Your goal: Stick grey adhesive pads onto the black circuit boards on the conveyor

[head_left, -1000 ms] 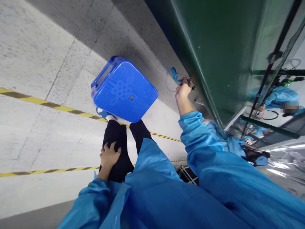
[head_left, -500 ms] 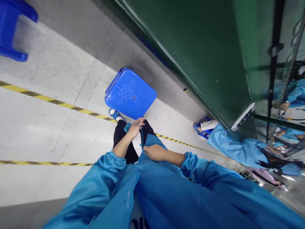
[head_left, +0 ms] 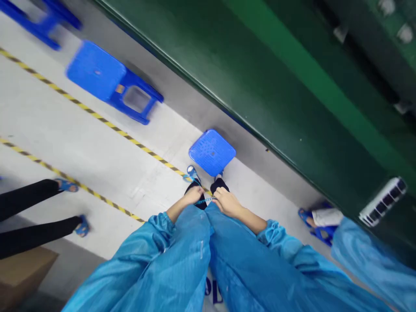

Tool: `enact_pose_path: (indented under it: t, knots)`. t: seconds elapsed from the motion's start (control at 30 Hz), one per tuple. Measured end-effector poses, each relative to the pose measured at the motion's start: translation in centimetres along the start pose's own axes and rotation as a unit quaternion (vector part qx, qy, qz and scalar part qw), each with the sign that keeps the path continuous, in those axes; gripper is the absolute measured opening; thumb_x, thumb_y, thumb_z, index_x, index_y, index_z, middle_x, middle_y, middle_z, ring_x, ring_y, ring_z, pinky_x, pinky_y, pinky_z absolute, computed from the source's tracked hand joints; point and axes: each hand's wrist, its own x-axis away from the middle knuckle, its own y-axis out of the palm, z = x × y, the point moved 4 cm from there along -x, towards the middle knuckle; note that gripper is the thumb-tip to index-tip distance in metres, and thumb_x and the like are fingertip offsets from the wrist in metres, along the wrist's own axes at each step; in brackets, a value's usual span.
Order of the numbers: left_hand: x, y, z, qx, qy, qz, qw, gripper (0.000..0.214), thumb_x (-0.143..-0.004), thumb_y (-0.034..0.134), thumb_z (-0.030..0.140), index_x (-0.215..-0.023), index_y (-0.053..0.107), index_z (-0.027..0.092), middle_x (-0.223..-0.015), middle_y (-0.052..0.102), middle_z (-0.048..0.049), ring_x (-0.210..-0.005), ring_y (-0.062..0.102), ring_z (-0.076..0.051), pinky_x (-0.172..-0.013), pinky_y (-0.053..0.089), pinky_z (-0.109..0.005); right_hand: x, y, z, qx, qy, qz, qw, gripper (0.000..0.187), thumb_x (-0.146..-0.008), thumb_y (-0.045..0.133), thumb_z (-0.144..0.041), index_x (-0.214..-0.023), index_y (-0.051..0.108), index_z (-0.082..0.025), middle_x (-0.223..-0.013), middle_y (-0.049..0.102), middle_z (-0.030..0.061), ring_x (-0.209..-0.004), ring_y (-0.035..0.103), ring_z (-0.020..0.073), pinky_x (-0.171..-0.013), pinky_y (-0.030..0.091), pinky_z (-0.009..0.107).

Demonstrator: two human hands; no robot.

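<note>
I am looking down my blue smock at my own legs and feet. My left hand (head_left: 192, 196) and my right hand (head_left: 228, 202) are close together in front of me, both closed on a thin blue cord (head_left: 205, 201) stretched between them. Just beyond my blue-shoed feet stands a small blue plastic stool (head_left: 212, 152) on the grey floor, beside the dark green side of a workbench (head_left: 292, 99).
A second blue stool (head_left: 110, 82) stands further left, another blue one at the top left corner. Yellow-black tape lines (head_left: 97, 117) cross the floor. Another person's black-trousered legs (head_left: 35, 216) are at left, a co-worker in a blue smock (head_left: 367, 247) at right. A cardboard box (head_left: 19, 273) sits at lower left.
My right hand came down from the cord near the bench to meet my left hand in front of me. The view has risen and swung, so the stool looks smaller and farther.
</note>
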Motion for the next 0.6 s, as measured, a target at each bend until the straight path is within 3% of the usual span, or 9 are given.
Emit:
enact_pose_path:
  t: [0.07, 0.13, 0.23, 0.33, 0.47, 0.6]
  knots:
    - [2.2, 0.5, 1.6, -0.036, 0.030, 0.000, 0.999, 0.011, -0.072, 0.074, 0.024, -0.064, 0.066, 0.021, -0.059, 0.061, -0.0014, -0.061, 0.053, -0.018, -0.068, 0.044, -0.029, -0.8, -1.7, -1.6, 0.005, -0.095, 0.051, 0.994, 0.020, -0.110, 0.054, -0.032, -0.113, 0.065, -0.015, -0.141, 0.062, 0.0178, -0.132, 0.055, 0.0303, -0.105, 0.047, 0.043]
    - [4.1, 0.9, 3.4, -0.053, 0.066, 0.012, 0.996, 0.010, -0.066, 0.073, 0.015, -0.063, 0.066, 0.022, -0.064, 0.066, -0.0025, -0.068, 0.058, -0.020, -0.075, 0.047, -0.030, -1.5, -3.0, -2.7, -0.010, -0.152, 0.052, 0.987, 0.015, -0.109, 0.055, -0.028, -0.114, 0.063, -0.016, -0.143, 0.062, 0.0176, -0.135, 0.054, 0.0297, -0.111, 0.043, 0.045]
    - [6.9, 0.6, 6.6, -0.060, 0.123, 0.052, 0.989, 0.012, -0.069, 0.068, 0.011, -0.062, 0.066, 0.021, -0.067, 0.067, -0.0031, -0.076, 0.063, -0.022, -0.084, 0.049, -0.033, -2.4, -5.0, -3.4, -0.046, -0.132, 0.017, 0.990, 0.013, -0.111, 0.047, -0.024, -0.108, 0.057, -0.017, -0.112, 0.072, 0.0118, -0.110, 0.066, 0.0242, -0.101, 0.045, 0.040]
    - [9.4, 0.5, 9.3, -0.042, 0.177, 0.096, 0.979, 0.014, -0.079, 0.061, 0.015, -0.070, 0.070, 0.020, -0.073, 0.070, -0.0021, -0.079, 0.064, -0.022, -0.086, 0.050, -0.033, -2.7, -7.9, -4.1, -0.061, -0.124, 0.007, 0.990, 0.017, -0.113, 0.039, -0.025, -0.102, 0.051, -0.020, -0.092, 0.070, 0.0050, -0.086, 0.067, 0.0202, -0.082, 0.046, 0.031]
    - [11.1, 1.4, 11.0, 0.011, 0.213, 0.164, 0.963, 0.018, -0.092, 0.058, 0.028, -0.085, 0.071, 0.019, -0.068, 0.062, 0.0002, -0.070, 0.059, -0.020, -0.073, 0.051, -0.032, -2.8, -11.4, -5.6, -0.031, -0.141, 0.034, 0.989, 0.011, -0.110, 0.047, -0.026, -0.100, 0.050, -0.021, -0.093, 0.069, 0.0048, -0.087, 0.067, 0.0209, -0.076, 0.041, 0.028]
    - [10.8, 2.3, 11.2, 0.085, 0.230, 0.213, 0.946, 0.029, -0.096, 0.059, 0.042, -0.113, 0.069, 0.020, -0.069, 0.057, 0.0015, -0.063, 0.055, -0.018, -0.064, 0.051, -0.030, -2.2, -13.2, -7.4, 0.053, -0.144, 0.118, 0.981, 0.007, -0.107, 0.052, -0.023, -0.103, 0.056, -0.020, -0.106, 0.070, 0.0098, -0.096, 0.067, 0.0234, -0.078, 0.042, 0.030]
